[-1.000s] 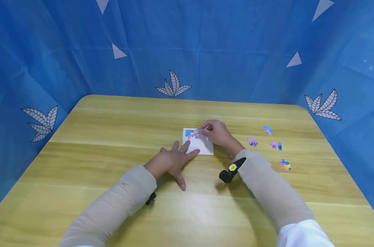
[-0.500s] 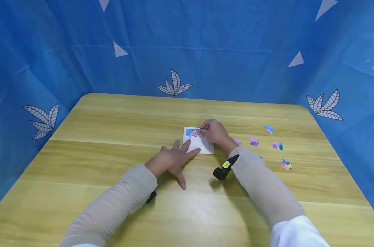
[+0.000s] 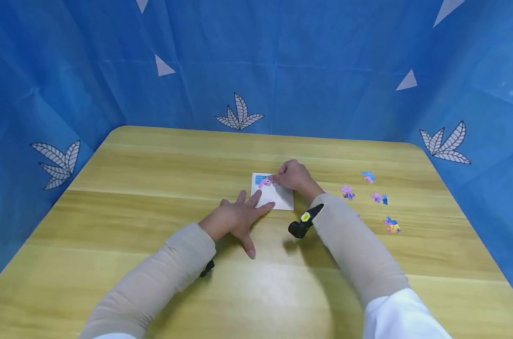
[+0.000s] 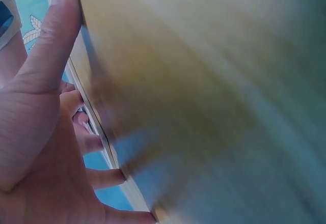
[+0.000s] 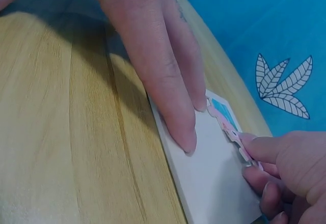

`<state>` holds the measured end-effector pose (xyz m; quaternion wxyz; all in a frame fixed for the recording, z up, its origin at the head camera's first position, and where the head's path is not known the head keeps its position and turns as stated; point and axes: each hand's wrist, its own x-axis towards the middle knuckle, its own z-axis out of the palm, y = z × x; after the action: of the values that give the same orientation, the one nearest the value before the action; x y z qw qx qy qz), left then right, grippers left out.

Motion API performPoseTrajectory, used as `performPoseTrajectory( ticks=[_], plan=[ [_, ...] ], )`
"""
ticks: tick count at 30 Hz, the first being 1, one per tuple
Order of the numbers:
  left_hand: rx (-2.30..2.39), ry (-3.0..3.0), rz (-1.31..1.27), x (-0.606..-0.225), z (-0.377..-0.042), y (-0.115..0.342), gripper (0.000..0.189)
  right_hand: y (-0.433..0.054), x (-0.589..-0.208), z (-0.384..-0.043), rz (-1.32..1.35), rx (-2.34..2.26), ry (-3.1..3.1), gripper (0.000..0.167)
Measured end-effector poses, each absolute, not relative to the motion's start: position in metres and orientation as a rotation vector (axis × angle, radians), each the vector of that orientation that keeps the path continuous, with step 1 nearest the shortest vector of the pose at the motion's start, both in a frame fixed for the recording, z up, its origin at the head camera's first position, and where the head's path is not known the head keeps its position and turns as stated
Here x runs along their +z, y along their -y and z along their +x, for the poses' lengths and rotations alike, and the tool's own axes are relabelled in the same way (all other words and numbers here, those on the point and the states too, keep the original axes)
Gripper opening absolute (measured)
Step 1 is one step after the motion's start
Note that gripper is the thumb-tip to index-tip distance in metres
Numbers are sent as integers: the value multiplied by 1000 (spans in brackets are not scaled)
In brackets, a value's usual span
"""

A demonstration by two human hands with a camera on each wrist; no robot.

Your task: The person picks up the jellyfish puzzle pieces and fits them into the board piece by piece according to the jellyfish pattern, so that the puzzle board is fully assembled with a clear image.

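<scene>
A white puzzle board (image 3: 281, 200) lies flat near the table's middle. Pink and blue jigsaw pieces (image 5: 222, 116) sit along its far edge. My left hand (image 3: 240, 219) has its fingers spread, two fingertips resting on the near left part of the board and the thumb pointing toward me. At the board's far right side, my right hand (image 3: 296, 178) pinches a jigsaw piece (image 5: 244, 151) between thumb and index finger, against the pieces there. Most of that piece is hidden by the fingers in the head view.
Several loose jigsaw pieces are scattered to the right, among them a blue and pink one (image 3: 368, 176), a pink and purple one (image 3: 347, 192) and a yellow and blue one (image 3: 392, 224). My right forearm partly covers others. A blue curtain (image 3: 324, 70) hangs behind the wooden table (image 3: 175, 160).
My right hand stays at the board's far edge, its wrist and forearm shifting slightly left and its fingers drawing closer together over the piece. The left hand keeps its place.
</scene>
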<state>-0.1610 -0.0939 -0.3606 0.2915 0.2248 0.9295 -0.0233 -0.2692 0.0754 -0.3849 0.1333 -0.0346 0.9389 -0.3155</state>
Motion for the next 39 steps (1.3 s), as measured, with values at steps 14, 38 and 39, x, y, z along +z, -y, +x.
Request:
performPoseTrajectory(
  ticks=[14, 38, 39],
  plan=[
    [-57, -2482, 605, -356, -167, 88, 132, -81, -378, -274, -85, -859, -2739, 36],
    [-33, -2467, 584, -358, -160, 92, 133, -106, -379, -263, -233, -856, -2815, 39],
    [-28, -2468, 586, -357, -160, 92, 132, -113, -378, -263, -229, -858, -2820, 35]
  ],
)
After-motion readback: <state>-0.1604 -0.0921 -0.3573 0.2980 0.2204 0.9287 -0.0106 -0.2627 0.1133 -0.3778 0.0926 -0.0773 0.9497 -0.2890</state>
